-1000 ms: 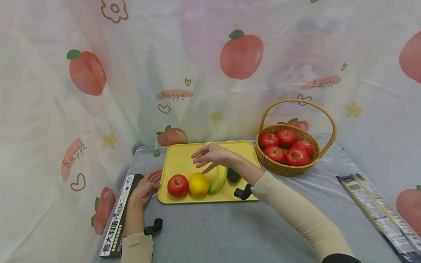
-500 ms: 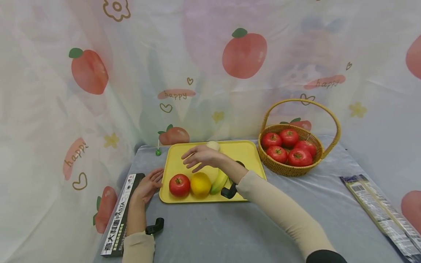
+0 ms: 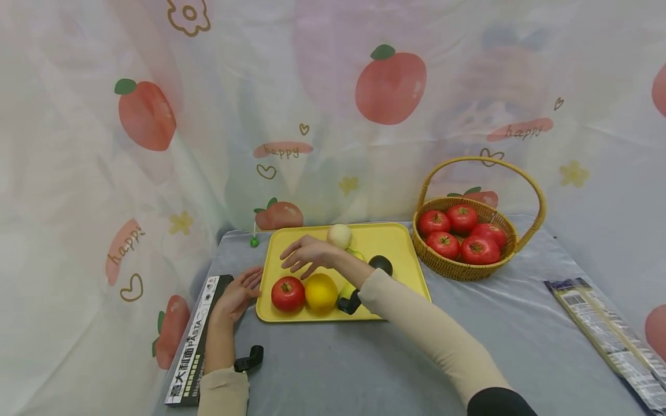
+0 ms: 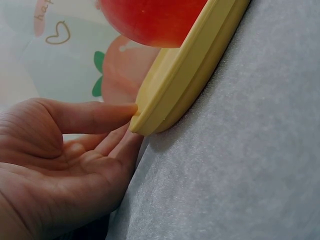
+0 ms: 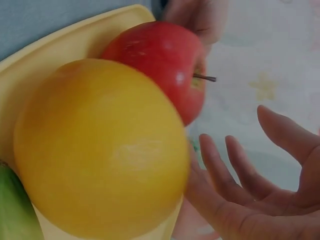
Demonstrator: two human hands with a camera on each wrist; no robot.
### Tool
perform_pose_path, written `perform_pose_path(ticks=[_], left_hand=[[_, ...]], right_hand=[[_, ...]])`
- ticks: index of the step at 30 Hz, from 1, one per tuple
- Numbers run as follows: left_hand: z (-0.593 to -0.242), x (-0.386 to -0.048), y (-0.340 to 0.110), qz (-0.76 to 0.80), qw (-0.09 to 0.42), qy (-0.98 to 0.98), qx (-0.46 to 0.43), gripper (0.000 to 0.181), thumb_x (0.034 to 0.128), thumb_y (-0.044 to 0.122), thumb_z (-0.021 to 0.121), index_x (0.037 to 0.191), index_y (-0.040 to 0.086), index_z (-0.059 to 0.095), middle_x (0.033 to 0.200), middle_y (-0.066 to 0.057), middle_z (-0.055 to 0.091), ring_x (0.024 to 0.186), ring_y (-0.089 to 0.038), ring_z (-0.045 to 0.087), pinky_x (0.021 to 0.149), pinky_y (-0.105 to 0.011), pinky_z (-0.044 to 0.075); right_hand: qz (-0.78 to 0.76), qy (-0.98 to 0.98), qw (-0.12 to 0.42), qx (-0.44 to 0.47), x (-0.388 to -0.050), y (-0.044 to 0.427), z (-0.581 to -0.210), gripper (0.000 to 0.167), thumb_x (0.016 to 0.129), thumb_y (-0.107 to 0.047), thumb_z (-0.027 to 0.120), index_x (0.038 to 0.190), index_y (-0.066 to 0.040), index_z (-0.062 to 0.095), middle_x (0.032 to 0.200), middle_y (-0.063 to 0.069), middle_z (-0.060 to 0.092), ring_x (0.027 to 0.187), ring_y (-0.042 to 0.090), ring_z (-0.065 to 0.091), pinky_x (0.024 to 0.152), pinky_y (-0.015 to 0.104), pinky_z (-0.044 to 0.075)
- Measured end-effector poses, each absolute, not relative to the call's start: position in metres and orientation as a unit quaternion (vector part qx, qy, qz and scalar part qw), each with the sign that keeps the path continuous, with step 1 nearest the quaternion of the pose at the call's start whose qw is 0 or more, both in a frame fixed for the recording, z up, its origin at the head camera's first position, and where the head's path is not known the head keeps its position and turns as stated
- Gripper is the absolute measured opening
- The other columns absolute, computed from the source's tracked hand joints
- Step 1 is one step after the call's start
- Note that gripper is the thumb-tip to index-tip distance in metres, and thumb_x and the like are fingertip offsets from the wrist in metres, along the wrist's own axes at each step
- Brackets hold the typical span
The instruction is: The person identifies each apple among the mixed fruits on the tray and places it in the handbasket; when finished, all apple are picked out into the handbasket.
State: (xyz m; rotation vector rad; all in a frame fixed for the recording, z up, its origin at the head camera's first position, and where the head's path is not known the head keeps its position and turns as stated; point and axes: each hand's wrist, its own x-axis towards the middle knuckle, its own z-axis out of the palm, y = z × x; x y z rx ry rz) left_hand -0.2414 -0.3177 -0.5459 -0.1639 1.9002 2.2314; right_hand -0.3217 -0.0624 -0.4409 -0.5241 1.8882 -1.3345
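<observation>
My left hand is at the left edge of the yellow tray. In the left wrist view its thumb lies on the tray's rim, with the other fingers on the outer side. Above the tray's left part hovers my right hand, fingers spread and holding nothing. Just below it sit a red apple and a round yellow fruit. A banana is partly hidden by the right forearm and wrist camera. Behind it are a dark green avocado-like fruit and a pale round one.
A wicker basket with a tall handle holds several red apples at the back right. On the left lies a black-and-white pasta box, partly behind the left forearm. A long silvery packet lies along the right side.
My right hand has moved left over the tray, from near the banana to above the apple. The avocado-like and pale fruits are now more exposed. My left hand stays at the tray's edge.
</observation>
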Motion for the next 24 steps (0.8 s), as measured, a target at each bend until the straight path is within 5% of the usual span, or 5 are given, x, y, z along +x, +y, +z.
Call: perform_pose_path(ticks=[7,16,24], left_hand=[[-0.548,-0.242,-0.319,0.75,0.105,0.65,-0.063,0.079,0.0896,-0.023,0.046,0.162,-0.002,0.023,0.17,-0.021,0.024,0.158,-0.031,0.023,0.114,-0.03,0.042],[-0.549,-0.243,-0.319,0.751,0.101,0.65,-0.059,0.081,0.0885,-0.025,0.046,0.163,-0.002,0.023,0.17,-0.02,0.024,0.158,-0.029,0.023,0.099,-0.017,0.049],[-0.547,-0.243,-0.319,0.751,0.103,0.65,-0.057,0.081,0.0885,-0.025,0.045,0.163,-0.003,0.021,0.17,-0.021,0.022,0.158,-0.03,0.022,0.111,-0.024,0.044]], right_hand=[[-0.474,0.76,0.379,-0.234,-0.322,-0.07,-0.454,0.049,0.094,-0.013,0.073,0.141,-0.001,0.063,0.11,0.008,0.077,0.101,0.026,0.071,0.095,0.055,0.058],[-0.427,0.767,0.38,-0.29,-0.321,-0.077,-0.462,0.044,0.093,-0.014,0.073,0.136,-0.004,0.068,0.112,0.002,0.076,0.1,0.018,0.068,0.083,0.038,0.059],[-0.401,0.769,0.396,-0.301,-0.323,-0.072,-0.465,0.033,0.093,-0.013,0.075,0.126,-0.01,0.074,0.11,0.001,0.073,0.09,0.019,0.065,0.087,0.044,0.06]])
